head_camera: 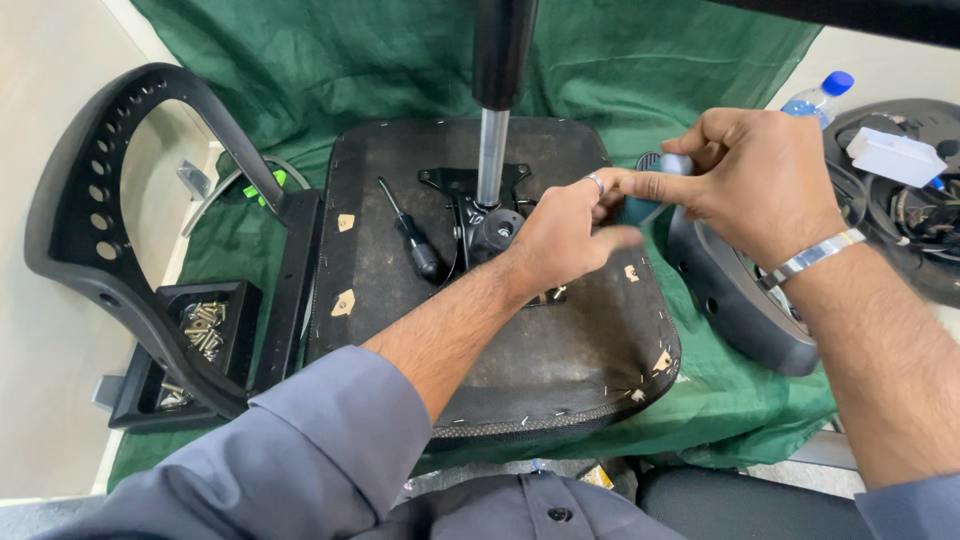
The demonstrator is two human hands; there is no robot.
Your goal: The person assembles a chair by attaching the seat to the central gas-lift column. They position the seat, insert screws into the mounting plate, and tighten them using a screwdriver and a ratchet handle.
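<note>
An upturned black chair seat (400, 180) lies on a green cloth, its metal gas cylinder (491, 150) rising from the black mechanism plate (497, 228). My left hand (560, 235) rests on the seat beside the mechanism, fingers bent, a ring on one finger. My right hand (755, 180) pinches a small grey-blue tool handle (670, 165) just right of the left fingertips; what the left fingers grip is hidden. A black-handled screwdriver (408, 232) lies on the seat, left of the mechanism.
A black armrest frame (110, 230) lies at left, over a black tray of screws (205, 328). Another armrest (735, 300) sits at right. A plastic bottle (815, 98) and a chair base with a white box (893, 155) lie at far right.
</note>
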